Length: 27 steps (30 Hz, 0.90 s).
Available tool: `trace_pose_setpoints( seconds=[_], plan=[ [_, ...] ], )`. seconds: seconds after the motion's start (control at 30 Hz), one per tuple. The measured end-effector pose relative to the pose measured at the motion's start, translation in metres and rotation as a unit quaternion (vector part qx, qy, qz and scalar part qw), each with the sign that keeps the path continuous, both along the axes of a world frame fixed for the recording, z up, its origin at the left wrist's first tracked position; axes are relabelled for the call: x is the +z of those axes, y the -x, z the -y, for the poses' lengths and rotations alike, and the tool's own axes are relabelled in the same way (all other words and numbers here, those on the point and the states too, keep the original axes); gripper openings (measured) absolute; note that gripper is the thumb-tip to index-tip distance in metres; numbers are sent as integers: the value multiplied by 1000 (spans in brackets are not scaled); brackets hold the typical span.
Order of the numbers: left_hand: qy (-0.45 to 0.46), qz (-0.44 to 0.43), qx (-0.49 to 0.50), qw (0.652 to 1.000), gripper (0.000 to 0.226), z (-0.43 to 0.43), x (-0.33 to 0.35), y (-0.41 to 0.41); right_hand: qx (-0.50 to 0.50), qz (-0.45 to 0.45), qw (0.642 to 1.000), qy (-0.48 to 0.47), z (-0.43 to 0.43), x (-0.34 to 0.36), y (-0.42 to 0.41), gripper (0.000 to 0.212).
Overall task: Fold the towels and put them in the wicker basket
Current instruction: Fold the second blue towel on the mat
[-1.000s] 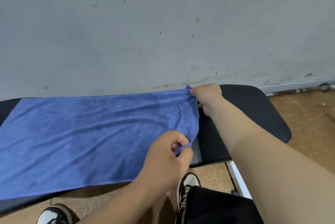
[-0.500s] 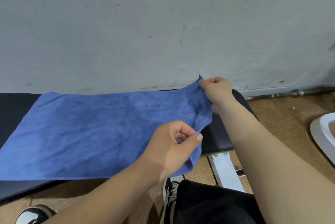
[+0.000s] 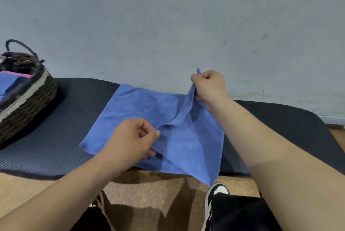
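The left hand (image 3: 130, 143) and right hand (image 3: 209, 85) each kept a grip pinched on a corner of the blue towel (image 3: 141, 107), which lay partly doubled on the worktop (image 3: 65, 128). The wicker basket (image 3: 31, 100) was cut off at the left edge, its contents blurred.

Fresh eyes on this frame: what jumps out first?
The blue towel lies mid-frame on the dark ribbed mat, its right end raised in a half-made fold. The right hand pinches the far corner up by the wall, and the left hand pinches the near corner. At the far left, the wicker basket stands on the mat with blue and pink cloth inside.
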State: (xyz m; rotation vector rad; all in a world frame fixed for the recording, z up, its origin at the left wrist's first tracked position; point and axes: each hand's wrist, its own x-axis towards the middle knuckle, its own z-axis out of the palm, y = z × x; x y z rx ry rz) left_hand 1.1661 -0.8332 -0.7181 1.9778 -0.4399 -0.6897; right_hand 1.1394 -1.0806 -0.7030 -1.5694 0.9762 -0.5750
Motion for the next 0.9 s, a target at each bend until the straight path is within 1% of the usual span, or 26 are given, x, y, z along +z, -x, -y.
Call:
trace_pose_setpoints(
  seconds=[0.13,0.3,0.37,0.47,0.53,0.6,0.67,0.7,0.83,0.87,0.9],
  plan=[
    [-24,-1,53,998,22,-44,-3,-34,1,25,1000,-4,-44,-15,-46,15],
    [-78,42,78,993,20,-92,-16,-77,44,22,998,-45,-84,-22,-107,17],
    [-95,46,88,990,20,-105,-25,-93,61,3,997,-39,-91,-28,-129,20],
    [-112,50,88,989,23,-116,-34,-109,81,-54,994,-43,-98,-44,-147,20],
    [-123,58,81,987,25,-120,-39,-115,82,-96,991,-48,-98,-54,-151,17],
    [-130,64,74,987,25,-120,-41,-116,75,-111,990,-51,-97,-59,-153,17],
    [-134,49,69,987,23,-121,-40,-118,62,-96,992,-46,-98,-55,-158,12],
    [-128,27,74,989,22,-122,-38,-119,52,-82,995,-32,-99,-50,-163,10],
    [-57,-72,133,987,20,-125,-26,-126,39,-29,998,27,-112,-23,-189,13],
    [-51,-72,150,985,20,-126,-24,-128,45,-30,998,33,-117,-19,-195,16],
    [-64,-52,160,984,20,-128,-26,-130,58,-41,997,40,-122,-18,-200,17]
  ],
)
